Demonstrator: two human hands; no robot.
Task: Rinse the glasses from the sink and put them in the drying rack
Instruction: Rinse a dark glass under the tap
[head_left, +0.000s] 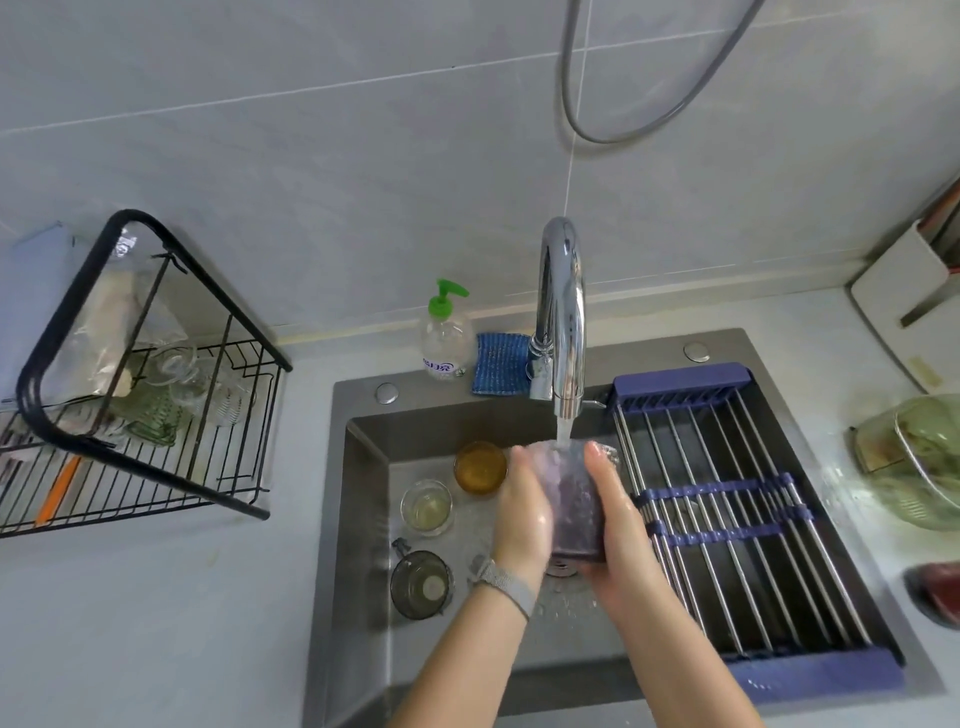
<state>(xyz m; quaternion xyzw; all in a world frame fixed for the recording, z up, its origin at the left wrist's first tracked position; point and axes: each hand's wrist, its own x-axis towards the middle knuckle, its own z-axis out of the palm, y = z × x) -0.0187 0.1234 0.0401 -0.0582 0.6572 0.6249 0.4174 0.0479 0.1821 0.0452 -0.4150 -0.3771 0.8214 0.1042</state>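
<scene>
A purple glass (574, 499) is held between both hands under the running chrome faucet (562, 317), and water pours into its mouth. My left hand (522, 512) grips its left side and my right hand (613, 514) grips its right side. In the sink (363, 519), left of my hands, stand an amber glass (480, 467), a clear glass (427, 507) and a dark grey glass (420, 584). The black wire drying rack (130, 415) stands on the counter at the left and holds several clear and green glasses.
A blue-framed roll-up rack (727, 519) covers the sink's right half. A soap bottle with a green pump (445, 338) and a blue cloth (500, 364) sit behind the sink. A green lidded bowl (914, 462) and a red item (943, 592) are on the right counter.
</scene>
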